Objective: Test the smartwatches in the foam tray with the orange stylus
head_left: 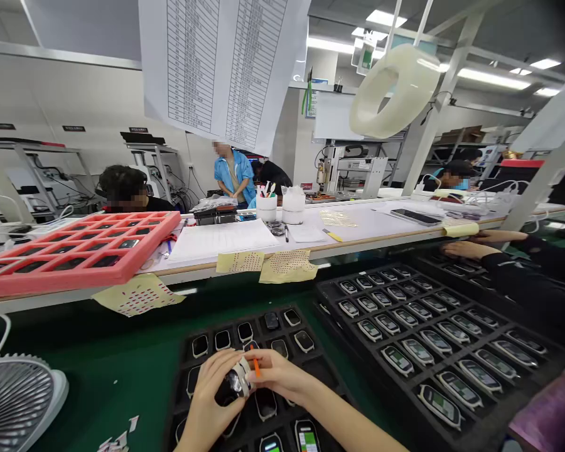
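Observation:
My left hand is wrapped round a dark, shiny watch body with a pale frame, tilted above a black foam tray. Against the right side of that watch, my right hand pinches a thin orange tool. Under both hands, the tray holds several watch cases in separate slots, and two near the front show lit green screens. My fingers partly hide the watch and the tool's tip.
A larger tray of watches lies to the right, near another person's hands. A fan stands at the left. Behind are a shelf edge, a pink foam tray and white cups. A tape roll hangs above.

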A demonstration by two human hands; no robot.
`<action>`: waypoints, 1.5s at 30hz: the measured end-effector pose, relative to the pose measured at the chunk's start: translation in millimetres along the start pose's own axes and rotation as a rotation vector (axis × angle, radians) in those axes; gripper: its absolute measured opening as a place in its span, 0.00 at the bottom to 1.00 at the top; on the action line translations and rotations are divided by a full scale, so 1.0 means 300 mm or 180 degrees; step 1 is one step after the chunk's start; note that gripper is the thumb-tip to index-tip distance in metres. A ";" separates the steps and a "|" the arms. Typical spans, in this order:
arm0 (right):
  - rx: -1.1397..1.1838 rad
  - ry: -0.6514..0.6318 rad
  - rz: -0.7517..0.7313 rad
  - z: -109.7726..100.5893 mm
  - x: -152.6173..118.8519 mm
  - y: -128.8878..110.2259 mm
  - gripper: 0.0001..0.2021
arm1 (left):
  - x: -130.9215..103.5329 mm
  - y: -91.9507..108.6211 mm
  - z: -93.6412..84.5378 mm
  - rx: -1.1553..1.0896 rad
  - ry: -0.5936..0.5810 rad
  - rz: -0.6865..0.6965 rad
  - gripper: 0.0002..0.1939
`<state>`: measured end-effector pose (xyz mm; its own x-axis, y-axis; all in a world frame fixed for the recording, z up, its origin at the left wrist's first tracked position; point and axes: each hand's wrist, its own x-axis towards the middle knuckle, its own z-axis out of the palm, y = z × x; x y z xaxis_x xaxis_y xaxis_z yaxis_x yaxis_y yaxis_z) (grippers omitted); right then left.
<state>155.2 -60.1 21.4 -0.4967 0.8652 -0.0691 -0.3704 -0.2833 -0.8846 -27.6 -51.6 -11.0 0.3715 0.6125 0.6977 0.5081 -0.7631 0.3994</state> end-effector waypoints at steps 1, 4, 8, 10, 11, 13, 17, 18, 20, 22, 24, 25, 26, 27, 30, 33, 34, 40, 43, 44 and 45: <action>0.0052 0.0018 -0.0008 0.000 -0.001 0.001 0.21 | -0.001 0.001 0.001 -0.0018 0.0036 0.0018 0.25; 0.0072 -0.0012 -0.0075 -0.006 0.001 0.011 0.20 | -0.001 0.005 0.003 -0.0080 0.0093 0.0061 0.27; -0.0041 0.0019 -0.0212 -0.016 0.008 0.036 0.24 | 0.007 0.024 0.000 -0.0211 0.0068 0.0011 0.28; -0.0104 0.0016 -0.0252 -0.015 0.010 0.053 0.26 | 0.013 0.042 -0.004 -0.0299 0.0004 -0.0051 0.28; -0.0132 0.0006 -0.0265 -0.013 0.009 0.061 0.26 | 0.015 0.051 -0.007 -0.0346 -0.0041 -0.0088 0.29; -0.0186 -0.0009 -0.0309 -0.009 0.006 0.073 0.26 | 0.018 0.066 -0.011 -0.0436 -0.0116 -0.0165 0.29; -0.0364 0.0019 -0.0441 -0.007 -0.003 0.065 0.24 | 0.020 0.078 -0.020 -0.0609 -0.0177 -0.0294 0.30; -0.0444 0.0058 -0.0536 -0.009 -0.006 0.054 0.24 | 0.020 0.078 -0.022 -0.0644 -0.0146 -0.0345 0.30; -0.0635 0.0304 -0.0856 -0.016 -0.016 0.027 0.23 | 0.018 0.077 -0.026 -0.0712 -0.0055 -0.0515 0.28; -0.0813 0.0684 -0.1271 -0.025 -0.034 0.002 0.15 | 0.016 0.075 -0.027 -0.0835 -0.0042 -0.0782 0.26; -0.0884 0.0851 -0.1639 -0.029 -0.058 -0.014 0.13 | 0.011 0.074 -0.025 -0.0990 -0.0130 -0.1051 0.25; -0.0897 0.0832 -0.1774 -0.028 -0.071 -0.017 0.16 | 0.009 0.073 -0.022 -0.1044 -0.0189 -0.1151 0.26; -0.0911 0.0786 -0.1883 -0.024 -0.082 -0.017 0.19 | 0.007 0.073 -0.020 -0.1069 -0.0233 -0.1217 0.26; -0.0945 0.0773 -0.1972 -0.019 -0.091 -0.015 0.21 | 0.005 0.073 -0.017 -0.1069 -0.0257 -0.1251 0.27; -0.1115 0.0970 -0.2154 -0.001 -0.101 -0.007 0.21 | 0.004 0.073 -0.013 -0.1030 -0.0257 -0.1273 0.27; -0.1222 0.1096 -0.2190 0.007 -0.095 -0.006 0.22 | 0.006 0.075 -0.013 -0.0992 -0.0221 -0.1284 0.27; -0.1241 0.1101 -0.2185 0.006 -0.093 -0.006 0.22 | 0.007 0.075 -0.013 -0.0977 -0.0216 -0.1279 0.27; -0.1429 0.1165 -0.2194 0.007 -0.093 -0.007 0.23 | 0.004 0.076 -0.010 -0.0886 -0.0208 -0.1217 0.28; -0.1583 0.1232 -0.2183 0.010 -0.088 -0.002 0.23 | -0.003 0.074 -0.007 -0.0859 -0.0200 -0.1204 0.28; -0.1616 0.1257 -0.2174 0.010 -0.085 -0.001 0.24 | -0.006 0.072 -0.006 -0.0850 -0.0203 -0.1184 0.28; -0.1642 0.1284 -0.2166 0.009 -0.083 0.000 0.24 | -0.007 0.071 -0.004 -0.0838 -0.0207 -0.1166 0.28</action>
<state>165.4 -82.8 24.2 0.0432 0.8825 0.4682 -0.0397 0.4698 -0.8819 -18.6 -69.5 -3.2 0.2564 0.8571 0.4469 0.4034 -0.5150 0.7563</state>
